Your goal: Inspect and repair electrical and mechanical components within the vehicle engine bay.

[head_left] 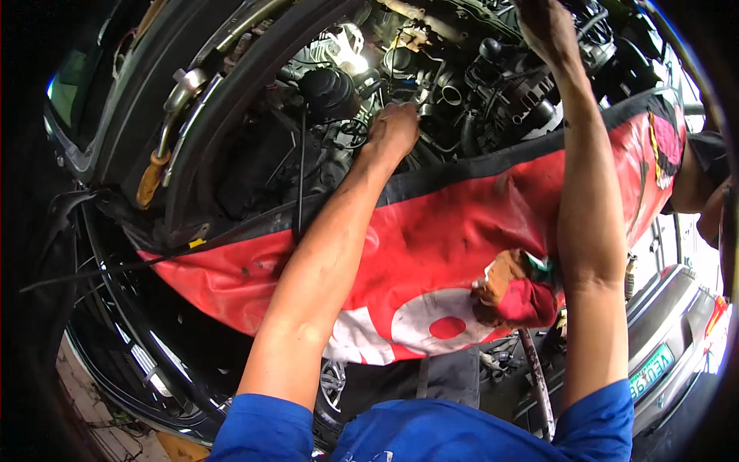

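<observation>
Both my arms reach over a red fender cover [462, 223] into a car's engine bay. My left hand [395, 129] is closed low among hoses and wires, beside a black round cap-like part [327, 91]. Its fingertips and whatever they grip are hidden. An open pipe end [451, 95] lies just to its right. At the upper edge, my right hand [546, 31] is over the far side of the engine [531, 92], with its fingers out of sight. A bright work light [356, 63] shines beyond my left hand.
A ratchet [185, 85] and a screwdriver-like tool with an orange handle [152, 177] rest on the ledge at the left. Bunched rags [516, 292] lie on the cover. A thin black rod [301, 169] stands left of my arm. Another person [697, 177] and a silver car [662, 331] are at the right.
</observation>
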### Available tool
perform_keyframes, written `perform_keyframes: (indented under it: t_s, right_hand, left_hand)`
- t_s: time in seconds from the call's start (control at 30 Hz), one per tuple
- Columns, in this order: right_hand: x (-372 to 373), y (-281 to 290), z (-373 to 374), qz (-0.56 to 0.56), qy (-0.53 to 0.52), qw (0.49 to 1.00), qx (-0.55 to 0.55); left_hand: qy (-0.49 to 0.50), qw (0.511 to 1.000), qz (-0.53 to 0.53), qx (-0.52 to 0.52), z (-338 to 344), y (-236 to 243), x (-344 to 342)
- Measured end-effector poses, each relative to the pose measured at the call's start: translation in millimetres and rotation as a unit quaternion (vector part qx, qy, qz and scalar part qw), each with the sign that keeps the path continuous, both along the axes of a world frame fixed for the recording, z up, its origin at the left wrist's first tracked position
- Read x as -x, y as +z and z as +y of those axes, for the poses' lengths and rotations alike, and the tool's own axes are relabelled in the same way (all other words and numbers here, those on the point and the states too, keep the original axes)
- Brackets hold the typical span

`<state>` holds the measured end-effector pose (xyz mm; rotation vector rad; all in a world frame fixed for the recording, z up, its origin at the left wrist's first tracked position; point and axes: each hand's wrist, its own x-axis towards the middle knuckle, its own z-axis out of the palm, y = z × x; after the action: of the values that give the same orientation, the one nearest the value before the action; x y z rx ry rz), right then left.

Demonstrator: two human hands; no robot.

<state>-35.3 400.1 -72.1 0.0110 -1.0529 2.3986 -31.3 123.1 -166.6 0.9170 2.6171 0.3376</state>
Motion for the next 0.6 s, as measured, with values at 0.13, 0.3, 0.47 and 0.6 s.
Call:
perform_keyframes:
  t_s: [0.13,0.3,0.47,0.6]
  right_hand:
    - [-4.9,4.4,10.7,-0.187,-0.176,0.896,-0.361]
    - [-23.3,27.2,-8.3,-0.302,-0.307,0.585,-0.687]
    - [-21.7,30.5,-12.5,-0.399,-0.244,0.584,-0.663]
    - [-17.4,12.1,7.5,-0.316,-0.234,0.627,-0.672]
  left_hand:
    - [0.0,0.999,-0.048,-0.012,29.8,-34.3,27.6]
    - [-0.071,0.991,0.095,-0.061,50.7,-66.3,35.6]
    - [-0.066,0.995,0.07,-0.021,68.0,-84.1,47.5]
    - [-0.018,0.998,0.065,-0.006,70.2,-110.7,41.3]
